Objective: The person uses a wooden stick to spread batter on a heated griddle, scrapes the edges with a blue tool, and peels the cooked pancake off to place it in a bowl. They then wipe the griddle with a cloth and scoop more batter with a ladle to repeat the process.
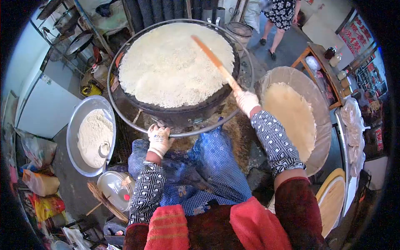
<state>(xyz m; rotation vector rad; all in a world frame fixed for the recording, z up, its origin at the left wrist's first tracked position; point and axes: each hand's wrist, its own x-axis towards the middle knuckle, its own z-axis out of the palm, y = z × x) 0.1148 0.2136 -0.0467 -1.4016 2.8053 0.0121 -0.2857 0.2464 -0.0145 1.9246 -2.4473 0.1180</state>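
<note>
My right hand point(246, 102), in a pale glove, is closed round the lower end of a long wooden spatula point(214, 60). The blade reaches up and left over the right part of a wide, pale, rough-edged layer of batter point(175, 62) that covers the round black griddle point(183, 111). My left hand point(159, 139), gloved too, rests at the front of the metal ring point(183, 134) around the griddle. Its fingers are bent over the ring. Beside it on the left stands a metal basin point(74, 143) with pale flour point(96, 135) and a ladle point(104, 150).
A large round flatbread point(289, 118) lies on a cloth-covered round support point(323, 141) at right. Lower right are round wooden boards point(332, 200). A lidded bucket point(114, 187) and a straw brush point(106, 202) stand lower left. A person point(280, 16) stands beyond, near a wooden table point(327, 71).
</note>
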